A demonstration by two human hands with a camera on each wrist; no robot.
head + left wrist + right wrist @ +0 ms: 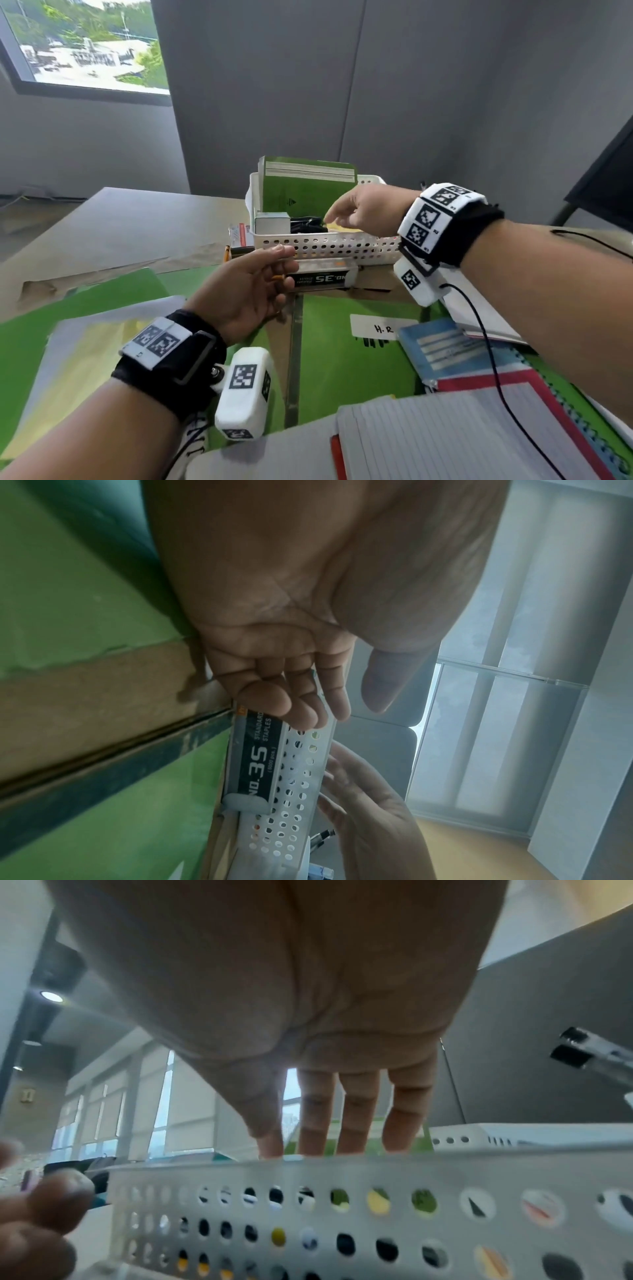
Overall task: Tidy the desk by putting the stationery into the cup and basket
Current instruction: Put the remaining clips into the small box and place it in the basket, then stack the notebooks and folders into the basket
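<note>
A white perforated basket (pixel 342 245) stands mid-desk with a green notebook (pixel 308 188) upright in it, plus a small grey box (pixel 272 222) and black clips (pixel 306 224). My right hand (pixel 337 217) reaches over the near rim from the right, fingers straight and empty above the contents; in the right wrist view its fingers (pixel 356 1118) point down behind the basket wall (pixel 342 1218). A black "No.35" staple box (pixel 322 279) lies against the basket's front. My left hand (pixel 286 265) hovers at that box's left end, loosely curled and holding nothing, as the left wrist view shows: hand (pixel 346 712), box (pixel 257 758).
Green folders (pixel 342 346), a blue spiral notebook (pixel 455 349) and a lined pad (pixel 445 438) cover the near desk. A pencil (pixel 226 254) and a small red-and-white box (pixel 239 234) lie left of the basket. A grey wall rises close behind.
</note>
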